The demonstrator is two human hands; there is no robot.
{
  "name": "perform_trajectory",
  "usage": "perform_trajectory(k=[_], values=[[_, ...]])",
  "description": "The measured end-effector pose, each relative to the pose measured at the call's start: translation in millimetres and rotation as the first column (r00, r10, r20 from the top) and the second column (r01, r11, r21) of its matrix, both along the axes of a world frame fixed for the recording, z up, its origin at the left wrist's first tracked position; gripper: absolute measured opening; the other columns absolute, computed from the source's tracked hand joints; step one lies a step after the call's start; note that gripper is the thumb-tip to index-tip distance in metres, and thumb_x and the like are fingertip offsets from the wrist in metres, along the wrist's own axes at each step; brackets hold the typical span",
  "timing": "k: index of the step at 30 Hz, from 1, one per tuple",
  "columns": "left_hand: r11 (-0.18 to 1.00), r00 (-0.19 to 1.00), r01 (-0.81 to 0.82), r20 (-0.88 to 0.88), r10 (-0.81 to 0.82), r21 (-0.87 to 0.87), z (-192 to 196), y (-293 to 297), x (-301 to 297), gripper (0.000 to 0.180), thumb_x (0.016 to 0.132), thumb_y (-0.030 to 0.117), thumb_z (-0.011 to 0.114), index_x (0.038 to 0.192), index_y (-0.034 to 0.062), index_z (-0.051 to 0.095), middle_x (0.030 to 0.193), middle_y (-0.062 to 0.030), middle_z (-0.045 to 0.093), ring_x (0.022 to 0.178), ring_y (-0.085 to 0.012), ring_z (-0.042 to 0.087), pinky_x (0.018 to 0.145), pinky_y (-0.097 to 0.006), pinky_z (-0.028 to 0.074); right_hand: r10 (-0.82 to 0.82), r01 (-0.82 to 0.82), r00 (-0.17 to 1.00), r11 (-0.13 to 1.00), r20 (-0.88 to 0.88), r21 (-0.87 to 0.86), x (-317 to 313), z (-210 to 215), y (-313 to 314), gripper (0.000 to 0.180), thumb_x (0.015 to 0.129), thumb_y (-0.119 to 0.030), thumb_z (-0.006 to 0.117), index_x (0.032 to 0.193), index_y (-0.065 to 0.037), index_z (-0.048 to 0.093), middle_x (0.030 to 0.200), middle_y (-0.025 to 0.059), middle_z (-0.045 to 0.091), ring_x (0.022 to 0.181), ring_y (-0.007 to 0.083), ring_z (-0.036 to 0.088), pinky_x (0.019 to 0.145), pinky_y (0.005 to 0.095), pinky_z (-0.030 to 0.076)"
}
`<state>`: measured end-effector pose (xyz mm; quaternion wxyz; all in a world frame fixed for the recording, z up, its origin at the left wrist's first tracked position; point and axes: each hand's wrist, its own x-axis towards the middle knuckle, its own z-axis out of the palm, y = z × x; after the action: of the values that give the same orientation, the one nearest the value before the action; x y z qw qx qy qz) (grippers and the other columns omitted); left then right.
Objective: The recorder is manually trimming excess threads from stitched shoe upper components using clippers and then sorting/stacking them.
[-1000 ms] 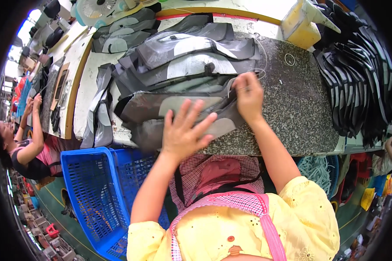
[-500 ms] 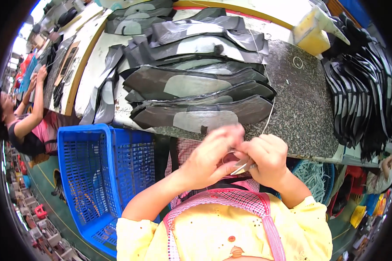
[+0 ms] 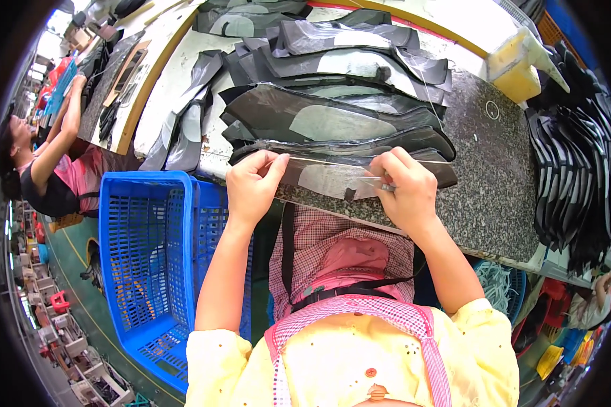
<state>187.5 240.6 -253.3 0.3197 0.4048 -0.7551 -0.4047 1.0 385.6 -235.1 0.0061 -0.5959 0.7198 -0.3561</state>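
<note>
A dark cut piece (image 3: 332, 178) is pinched at the granite bench (image 3: 485, 176) edge by left hand (image 3: 251, 186) and right hand (image 3: 404, 190) fingers, so a slackened pinch could drop it toward the blue crate (image 3: 146, 251).

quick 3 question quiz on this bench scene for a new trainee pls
1. True or false: both hands, the left hand and the right hand, grip the same dark flat cut piece at the near edge of the speckled stone slab.
2. What stands on the floor to the person's left?
A. a red bucket
B. a blue plastic crate
C. a cardboard box
3. Fill in: the yellow container sits at the slab's far ____ corner.

Key: 1 true; 2 B; 3 right
</note>
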Motion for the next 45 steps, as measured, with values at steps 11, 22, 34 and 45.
perform_trajectory(k=[11, 22, 34, 45], values=[[0.975, 0.964, -0.095, 0.226, 0.141, -0.203, -0.9, -27.2, -2.1, 0.036, 0.068, 0.028, 0.077, 0.059, 0.0027, 0.052, 0.052, -0.0080, 0.053, 0.045, -0.0203, 0.050, 0.047, -0.032, 0.040, 0.000, -0.003, 0.999, 0.997, 0.043, 0.078, -0.1, -2.7, -6.3, 0.023, 0.058, -0.009, 0.069, 0.074, -0.011, 0.052, 0.072, 0.0032, 0.049, 0.063, 0.0244, 0.057, 0.053, 0.0343, 0.045], [0.661, 0.929, 0.365, 0.207, -0.307, -0.656, -19.2, 26.1, -31.3, 0.040, 0.071, -0.001, 0.061, 0.111, -0.0002, 0.059, 0.110, -0.0132, 0.056, 0.100, -0.0309, 0.055, 0.086, -0.038, 0.046, -0.017, 0.007, 0.994, 0.996, 0.110, 0.087, -9.8, -3.8, -4.3, 0.022, 0.061, -0.010, 0.068, 0.074, -0.011, 0.051, 0.072, 0.0034, 0.049, 0.064, 0.0246, 0.057, 0.054, 0.0350, 0.045], [0.503, 0.889, 0.424, 0.240, -0.391, -0.753, 8.9, 61.7, -74.4, 0.037, 0.071, 0.003, 0.059, 0.108, -0.0022, 0.059, 0.107, -0.0136, 0.056, 0.098, -0.0294, 0.054, 0.086, -0.038, 0.045, -0.221, 0.221, 0.975, 0.972, -0.012, 0.077, -46.6, -21.9, 17.8, 0.024, 0.064, -0.018, 0.071, 0.073, -0.012, 0.050, 0.069, 0.0024, 0.051, 0.065, 0.0229, 0.058, 0.053, 0.0348, 0.045], [0.390, 0.821, 0.559, 0.554, -0.139, -0.731, -7.8, 63.4, -101.7, 0.041, 0.075, 0.019, 0.062, 0.114, 0.0073, 0.059, 0.105, -0.0025, 0.055, 0.096, -0.0198, 0.049, 0.078, -0.032, 0.037, -0.245, 0.213, 0.866, 0.970, 0.435, 0.122, -88.4, -32.9, 26.0, 0.026, 0.068, -0.018, 0.074, 0.074, -0.004, 0.054, 0.065, 0.0069, 0.054, 0.052, 0.0176, 0.051, 0.050, 0.0280, 0.041]])
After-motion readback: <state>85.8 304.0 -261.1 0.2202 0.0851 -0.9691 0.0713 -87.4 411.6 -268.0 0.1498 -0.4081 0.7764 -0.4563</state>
